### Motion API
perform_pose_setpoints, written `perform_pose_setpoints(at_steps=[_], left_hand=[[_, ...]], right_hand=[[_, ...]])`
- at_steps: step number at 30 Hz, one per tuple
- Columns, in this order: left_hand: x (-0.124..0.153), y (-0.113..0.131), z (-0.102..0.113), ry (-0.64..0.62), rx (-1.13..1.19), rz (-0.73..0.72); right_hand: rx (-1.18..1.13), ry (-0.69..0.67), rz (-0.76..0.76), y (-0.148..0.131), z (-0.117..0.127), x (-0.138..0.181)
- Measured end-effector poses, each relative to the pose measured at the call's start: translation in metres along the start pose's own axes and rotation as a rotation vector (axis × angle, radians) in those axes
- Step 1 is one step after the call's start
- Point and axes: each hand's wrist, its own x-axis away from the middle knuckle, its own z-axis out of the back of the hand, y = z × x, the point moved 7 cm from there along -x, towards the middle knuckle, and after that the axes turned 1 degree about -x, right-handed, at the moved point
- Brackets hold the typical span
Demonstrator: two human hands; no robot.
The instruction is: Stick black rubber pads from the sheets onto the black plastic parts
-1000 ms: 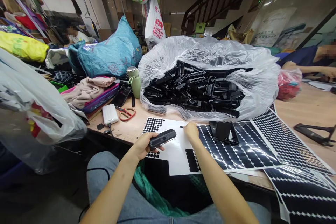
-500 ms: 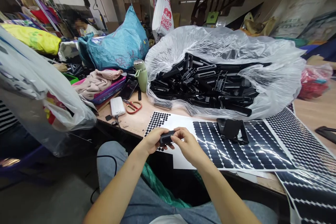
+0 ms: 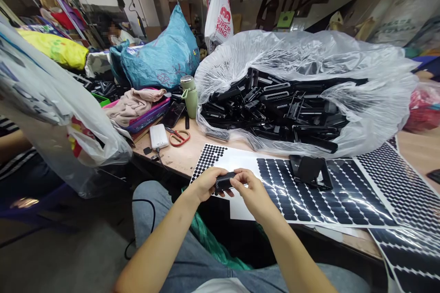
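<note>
Between both hands is a small black plastic piece with a ribbed or textured face, held over the table's front edge. My left hand is closed around its left end. With thumb and fingertips, my right hand pinches its right end. Below and beyond the hands lies a white sheet of black stickers, round ones at the left and larger rounded ones at the right. A black open case with a dark flat piece in it rests on that sheet. The far side of the held piece is hidden by my fingers.
A big clear plastic bag full of black plastic parts stands behind the sheets. Toward the left are red-handled scissors, a white power bank with a cable, a green bottle and a basket with cloth.
The whole view has shifted slightly, so things sit a little further right. Both hands keep hold of the black plastic piece, with almost the same grip.
</note>
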Motion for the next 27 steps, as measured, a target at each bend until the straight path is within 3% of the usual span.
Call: perform_pose_setpoints(at_steps=[22,24,27], left_hand=[[-0.001,-0.002,-0.001,0.018,-0.007,-0.015],[0.0,-0.001,-0.001,0.023,0.002,-0.027],[0.009,-0.007,-0.001,0.015,-0.006,-0.019]], right_hand=[[0.116,0.093,0.084,-0.007,-0.006,0.008],[0.163,0.137,0.125,-0.005,-0.007,0.01],[0.265,0.323,0.17,0.002,0.005,0.015]])
